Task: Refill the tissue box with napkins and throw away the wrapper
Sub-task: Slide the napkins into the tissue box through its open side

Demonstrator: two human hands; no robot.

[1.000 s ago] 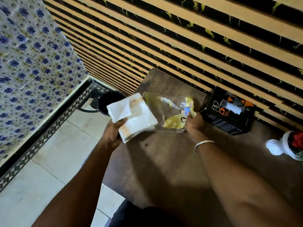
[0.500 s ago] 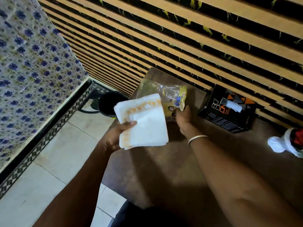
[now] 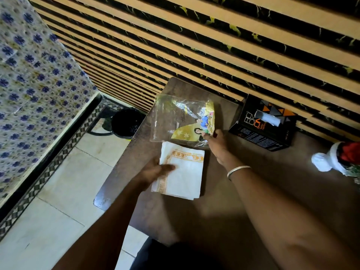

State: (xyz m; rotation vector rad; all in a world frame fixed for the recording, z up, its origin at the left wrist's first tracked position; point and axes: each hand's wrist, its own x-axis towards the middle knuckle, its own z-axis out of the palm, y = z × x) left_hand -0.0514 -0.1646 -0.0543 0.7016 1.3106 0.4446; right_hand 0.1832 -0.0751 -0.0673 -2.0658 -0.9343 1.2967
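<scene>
The left hand (image 3: 155, 171) is laid on the stack of napkins (image 3: 182, 172), thumb across the top, fingers hidden beneath its left edge; the stack is lying flat on the surface (image 3: 194, 221). The right hand (image 3: 216, 144) is pinched shut on the lower right corner of the wrapper (image 3: 183, 119), which is spread just beyond the napkins. The tissue box (image 3: 262, 124) is seen to the right, against the slatted wall. A bin (image 3: 125, 122) is seen on the floor, left of the surface.
</scene>
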